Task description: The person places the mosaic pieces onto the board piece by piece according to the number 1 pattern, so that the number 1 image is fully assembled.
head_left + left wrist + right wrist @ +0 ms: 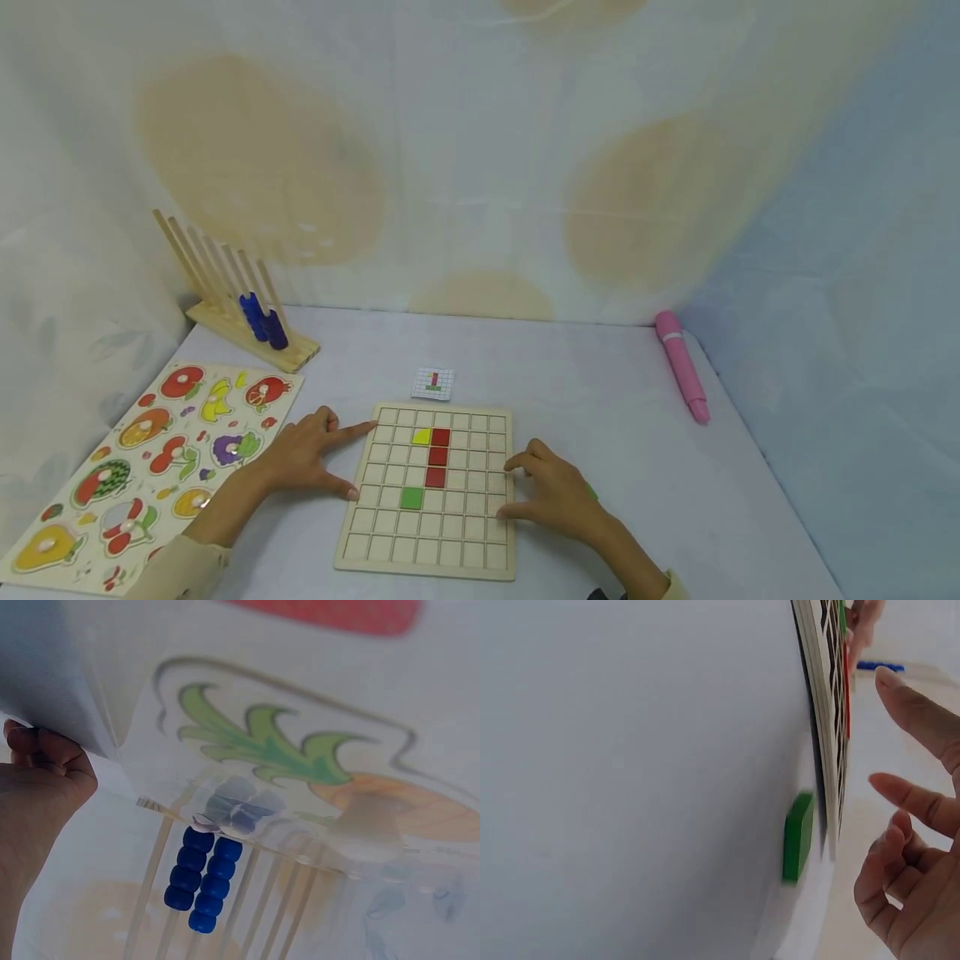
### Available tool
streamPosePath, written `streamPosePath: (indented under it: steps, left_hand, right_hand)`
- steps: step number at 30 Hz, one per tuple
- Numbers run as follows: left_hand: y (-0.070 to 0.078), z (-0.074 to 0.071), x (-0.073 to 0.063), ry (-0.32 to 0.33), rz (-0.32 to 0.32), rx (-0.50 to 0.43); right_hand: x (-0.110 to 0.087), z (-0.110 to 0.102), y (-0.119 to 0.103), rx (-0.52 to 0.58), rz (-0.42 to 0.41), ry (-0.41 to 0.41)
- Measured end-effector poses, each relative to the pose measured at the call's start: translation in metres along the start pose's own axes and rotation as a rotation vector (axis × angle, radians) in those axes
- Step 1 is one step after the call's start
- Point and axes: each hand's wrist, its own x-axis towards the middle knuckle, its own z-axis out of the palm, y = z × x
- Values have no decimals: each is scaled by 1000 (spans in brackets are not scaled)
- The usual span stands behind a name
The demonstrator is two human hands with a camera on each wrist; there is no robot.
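Observation:
A wooden grid board (375, 523) lies in front of me. It holds a yellow piece (422, 436) with one slanted side, a column of red square tiles (437, 456) and a green square tile (411, 497). My left hand (303, 454) touches the board's left edge with index fingertip and thumb, the other fingers bent. At the right edge, my right hand (555, 492) has thumb and index fingertips spread apart, with nothing between them. A loose green block (799, 836) lies on the table beside the board, mostly hidden behind that hand in the head view.
Just beyond the board lies a small printed pattern card (432, 383). On the left is a fruit puzzle board (157, 479), with a wooden peg stand (300, 352) carrying blue beads (262, 321) behind it. A pink marker-shaped object (682, 367) lies at the back right.

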Motion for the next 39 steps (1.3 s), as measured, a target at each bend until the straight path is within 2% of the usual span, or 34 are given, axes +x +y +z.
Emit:
streamPosePath:
  steps: [6,15,26,33,39]
  left_hand:
    - [-1,-1,0,-23,-14,5]
    - [0,-3,0,-30,-20,1]
    - [0,-1,-2,-15,-20,-5]
    - [-1,0,-2,-28,-25,-4]
    - [-1,1,-1,-22,-12,-8]
  right_hand:
    - [-16,-17,21,74,69,-19]
    - [-33,-25,42,55,135,30]
    - [-47,-35,59,-1,295,79]
    - [-55,-36,65,-45,307,127]
    - [-57,-35,65,-73,308,135]
